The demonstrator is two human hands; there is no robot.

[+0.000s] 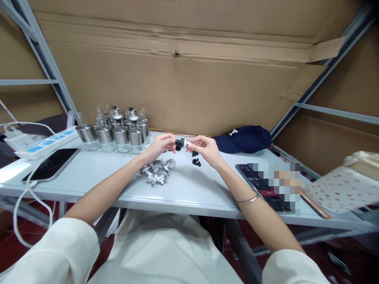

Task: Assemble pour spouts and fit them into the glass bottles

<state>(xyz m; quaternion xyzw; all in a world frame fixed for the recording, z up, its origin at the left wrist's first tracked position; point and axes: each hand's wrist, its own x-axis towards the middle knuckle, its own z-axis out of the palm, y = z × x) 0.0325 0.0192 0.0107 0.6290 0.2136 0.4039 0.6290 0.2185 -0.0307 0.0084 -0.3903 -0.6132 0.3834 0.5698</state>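
Observation:
Between my hands, above the table, is a bottle pourer spout [184, 143] with a black ribbed stopper and a silver top, lying sideways. The fingers of my left hand [162, 146] pinch its black end. My right hand [207, 149] has thumb and fingers closed on the silver end. Below my left hand lies a loose pile of silver pourer tops [156, 172]. Several small black caps [196, 162] sit beneath my right hand, with other black parts [194, 154] just behind them, partly hidden.
Glass bottles with steel sleeves [121, 136] stand at the back left, two topped with pourers. A power strip [47, 142], a cable and a dark tablet [51, 165] lie at left. To the right are a navy cap [245, 140], a phone [257, 185] and a dotted bag [340, 189].

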